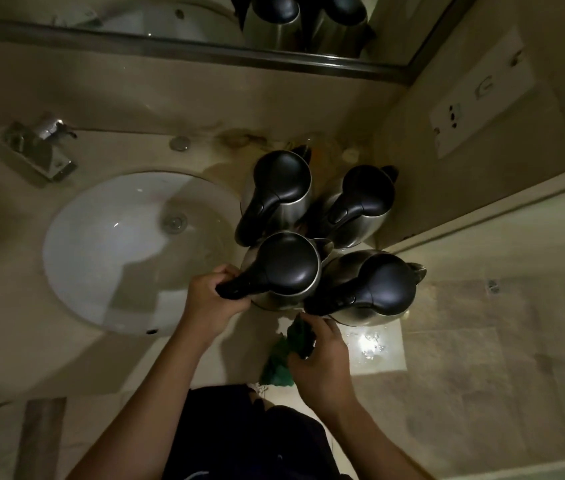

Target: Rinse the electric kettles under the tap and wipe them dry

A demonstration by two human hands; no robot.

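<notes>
Four electric kettles (315, 237) cluster on the beige stone tabletop (108, 358) at three o'clock of the white basin (101, 244). The left hand (210, 299) has its fingers clenched round the near-left kettle's handle (236, 287); the right hand (319, 358) grasps a green cloth (283, 355). A mirror (170, 19) hangs at twelve o'clock.

Wall mirror (184, 26) with metal frame above the beige countertop (108, 147); white oval basin (108, 251) with central drain (174, 221); switch and socket plate (482, 95) on the right-hand wall; tiled floor (464, 358) below

No text I can read anywhere, kettles bear no visible brand, wall socket plate unmarked, picture dim
</notes>
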